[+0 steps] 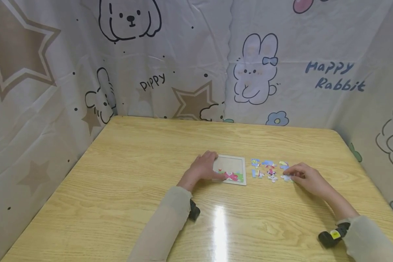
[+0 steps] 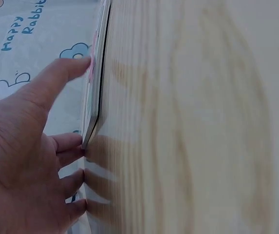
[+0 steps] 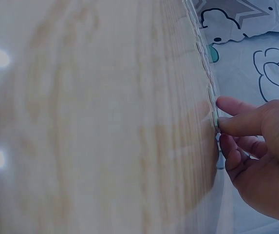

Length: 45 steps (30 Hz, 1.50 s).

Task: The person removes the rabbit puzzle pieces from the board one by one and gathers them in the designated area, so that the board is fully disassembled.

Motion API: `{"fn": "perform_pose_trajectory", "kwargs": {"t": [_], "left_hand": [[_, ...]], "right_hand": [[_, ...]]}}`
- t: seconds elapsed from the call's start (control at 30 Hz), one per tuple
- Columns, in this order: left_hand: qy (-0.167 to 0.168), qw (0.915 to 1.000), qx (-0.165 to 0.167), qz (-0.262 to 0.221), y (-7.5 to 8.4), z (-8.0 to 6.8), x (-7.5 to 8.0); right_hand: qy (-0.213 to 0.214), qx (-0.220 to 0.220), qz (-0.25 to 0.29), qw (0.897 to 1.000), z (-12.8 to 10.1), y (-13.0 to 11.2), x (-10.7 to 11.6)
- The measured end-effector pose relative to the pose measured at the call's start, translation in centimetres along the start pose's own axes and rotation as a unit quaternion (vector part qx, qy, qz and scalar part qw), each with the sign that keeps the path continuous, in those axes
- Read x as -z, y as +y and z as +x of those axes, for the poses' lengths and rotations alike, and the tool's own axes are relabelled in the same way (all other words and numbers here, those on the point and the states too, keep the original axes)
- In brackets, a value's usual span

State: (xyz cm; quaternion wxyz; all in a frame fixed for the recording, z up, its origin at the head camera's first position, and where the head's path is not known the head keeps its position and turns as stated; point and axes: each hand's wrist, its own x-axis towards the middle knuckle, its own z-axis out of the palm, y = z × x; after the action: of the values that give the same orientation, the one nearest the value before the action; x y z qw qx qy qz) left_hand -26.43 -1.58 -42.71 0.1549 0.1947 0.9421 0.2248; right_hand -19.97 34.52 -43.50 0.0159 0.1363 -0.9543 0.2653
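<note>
Nearest are two pale sleeves (image 1: 163,225), both cut off at the bottom of the head view. A black box (image 1: 329,238) sits at the right wrist, and another (image 1: 194,211) is partly hidden by the left sleeve.

The left hand (image 1: 203,168) is spread out at the left side of a flat puzzle tray (image 1: 244,174). Its thumb presses on pink and green puzzle bits (image 1: 232,176) inside and hides some of them. From the head you cannot see all its fingers; the left wrist view shows them at the tray's corner and on the table (image 1: 118,163). That view sees the tray only from its thin side, so its picture is lost.

The right hand (image 1: 311,178) is bent, with thumb and pointing finger touching a loose piece (image 1: 286,178). I cannot tell if they pinch it. The right wrist view shows its other fingers tucked in, but the pieces look like a thin line. Only the head view shows the loose pieces (image 1: 272,175) in two rows, right of the tray.

Farthest back hangs a cloth (image 1: 190,47) with cartoon animals, some cut off.
</note>
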Motion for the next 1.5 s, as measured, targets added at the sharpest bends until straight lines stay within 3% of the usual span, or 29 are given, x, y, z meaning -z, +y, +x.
{"fn": "perform_pose_trajectory", "kwargs": {"t": [0.2,0.47,0.57,0.83,1.1,1.3,1.5], "left_hand": [[-0.027,0.9991,-0.031,0.009,-0.7,0.1,0.5],[-0.09,0.9937,-0.066,-0.003,-2.0,0.2,1.5],[-0.099,0.9928,-0.067,-0.004,-2.2,0.2,1.8],[-0.09,0.9938,-0.065,-0.014,-2.5,0.1,1.8],[-0.089,0.993,-0.076,-0.017,-2.7,0.1,1.7],[-0.092,0.9932,-0.069,-0.018,-2.8,0.2,1.7],[-0.093,0.9933,-0.066,-0.017,-2.9,0.4,1.6]], "right_hand": [[-0.006,-0.002,0.004,1.0,-0.1,-0.1,0.0],[-0.01,0.0,0.009,1.0,-0.2,-0.2,-0.1],[-0.006,0.005,0.009,1.0,-0.2,-0.3,-0.1],[0.056,0.01,0.026,0.998,0.9,-1.7,-0.8],[0.016,0.042,0.06,0.997,3.8,-5.3,-3.6],[-0.025,0.075,0.096,0.992,5.8,-8.6,-5.7],[-0.068,0.081,0.131,0.986,7.3,-11.4,-7.3]]}}
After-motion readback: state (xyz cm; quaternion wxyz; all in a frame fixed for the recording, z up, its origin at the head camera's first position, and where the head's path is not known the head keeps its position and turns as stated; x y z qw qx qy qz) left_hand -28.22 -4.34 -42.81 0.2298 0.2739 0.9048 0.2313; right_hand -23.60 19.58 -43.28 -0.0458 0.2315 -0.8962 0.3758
